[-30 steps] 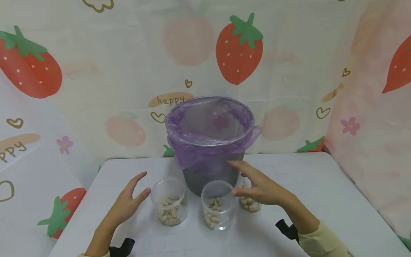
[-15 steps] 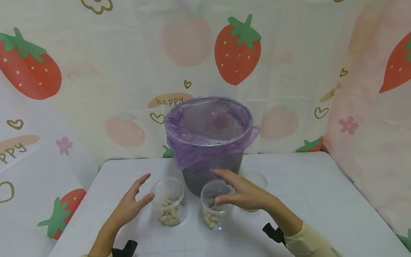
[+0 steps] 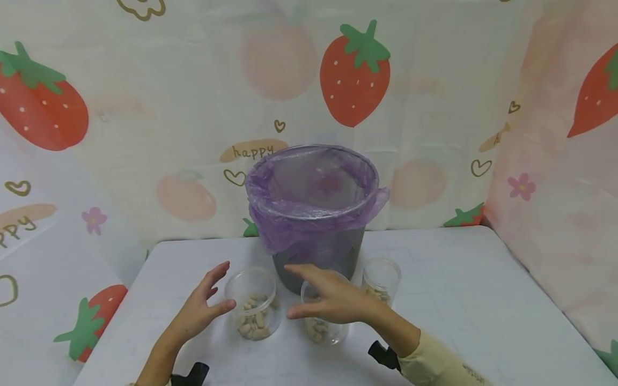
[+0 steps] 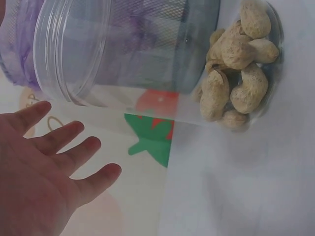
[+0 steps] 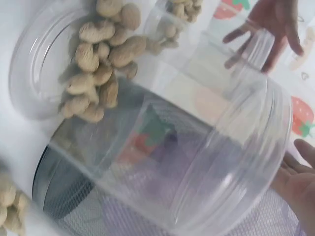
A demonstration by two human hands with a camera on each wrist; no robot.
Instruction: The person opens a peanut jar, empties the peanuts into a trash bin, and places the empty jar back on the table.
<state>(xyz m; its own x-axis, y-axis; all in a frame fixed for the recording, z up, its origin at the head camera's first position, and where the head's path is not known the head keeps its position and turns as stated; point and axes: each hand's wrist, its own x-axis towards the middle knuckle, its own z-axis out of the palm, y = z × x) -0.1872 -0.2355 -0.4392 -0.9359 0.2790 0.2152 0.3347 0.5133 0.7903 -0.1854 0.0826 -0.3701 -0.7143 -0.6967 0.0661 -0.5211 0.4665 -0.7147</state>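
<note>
Three clear plastic jars with unshelled peanuts (image 4: 246, 54) at the bottom stand upright on the white table. My left hand (image 3: 195, 313) is just left of the left jar (image 3: 251, 305), thumb and fingers spread; in the left wrist view the left hand (image 4: 44, 172) has bare fingertips beside that jar's mouth. My right hand (image 3: 333, 300) hovers over the middle jar (image 3: 333, 333) and partly hides it. Its fingers are extended and hold nothing; in the right wrist view the right hand (image 5: 300, 187) shows beside the middle jar's (image 5: 236, 162) rim. The right jar (image 3: 381, 273) stands behind my right wrist.
A grey mesh bin (image 3: 314, 252) lined with a purple plastic bag (image 3: 299, 228) stands behind the jars. A strawberry-print cloth (image 3: 193, 80) hangs behind and beside the table (image 3: 458, 311).
My right hand has moved left, from beside the right jar to over the middle jar, uncovering the right one. My left hand has shifted slightly right toward the left jar.
</note>
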